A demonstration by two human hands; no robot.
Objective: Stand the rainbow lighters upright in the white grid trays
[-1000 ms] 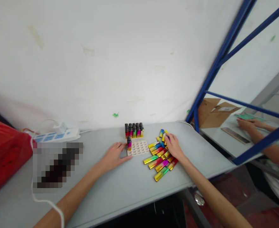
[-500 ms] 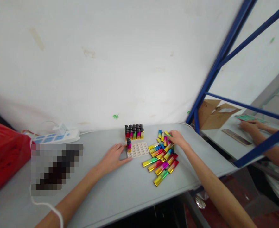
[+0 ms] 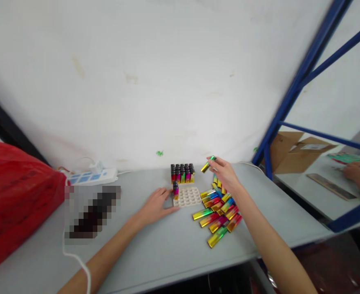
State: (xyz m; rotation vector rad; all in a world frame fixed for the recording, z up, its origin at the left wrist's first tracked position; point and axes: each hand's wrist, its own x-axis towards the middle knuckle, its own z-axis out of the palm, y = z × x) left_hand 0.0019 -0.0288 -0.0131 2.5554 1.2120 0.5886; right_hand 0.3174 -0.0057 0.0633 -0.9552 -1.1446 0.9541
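My right hand (image 3: 224,170) is raised above the table, its fingers closed on a shiny green-and-yellow lighter (image 3: 208,164) held at a tilt. Below it lies a loose pile of metallic, many-coloured lighters (image 3: 218,220). My left hand (image 3: 157,206) rests at the left edge of a white tray with holes (image 3: 187,198), thumb and fingers apart, touching its corner. A few lighters with black tops (image 3: 175,190) stand upright in the tray's left end, close to my left fingertips. Behind it, a second tray is packed with upright lighters (image 3: 182,173).
On the left are a red bag (image 3: 14,204), a white power strip (image 3: 95,175) and a white cable (image 3: 75,256). A blue metal frame (image 3: 287,108) rises at the right. Past it are a cardboard box (image 3: 299,151) and another person's hand (image 3: 359,171) at a neighbouring table.
My right hand has risen from the pile and moved left, now with a green-and-yellow lighter in it. My left hand stays at the tray. The whole view has shifted a little.
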